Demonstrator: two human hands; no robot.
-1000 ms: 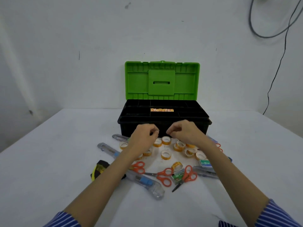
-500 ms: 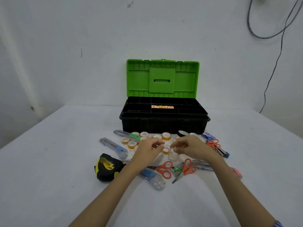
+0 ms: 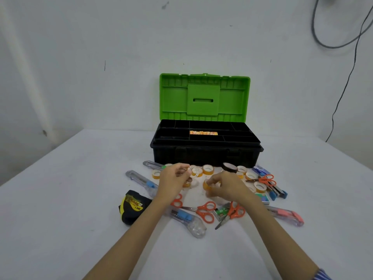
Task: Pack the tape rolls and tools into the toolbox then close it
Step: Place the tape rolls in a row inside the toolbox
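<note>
The black toolbox [image 3: 205, 155] stands open at the table's middle, its green lid [image 3: 204, 97] upright and its divided tray holding only an orange label. Several small orange-cored tape rolls [image 3: 208, 169] lie in front of it, with a black tape roll [image 3: 230, 167] among them. My left hand [image 3: 174, 179] pinches a clear tape roll [image 3: 194, 171] just above the pile. My right hand [image 3: 226, 185] grips an orange tape roll [image 3: 207, 185] low over the table. Orange scissors [image 3: 203, 211], utility knives [image 3: 141, 181] and a yellow-black tape measure [image 3: 133, 207] lie around my forearms.
More scissors [image 3: 266, 179], a blue stapler [image 3: 270, 187], a pink utility knife [image 3: 286, 215] and a green staple box [image 3: 222, 211] lie at the right. The white table [image 3: 60, 199] meets a white wall behind the toolbox. A black cable [image 3: 343, 87] hangs at the far right.
Both hands came down from in front of the toolbox to the tape pile. Each now has a tape roll in its fingers; the left has lifted its roll slightly.
</note>
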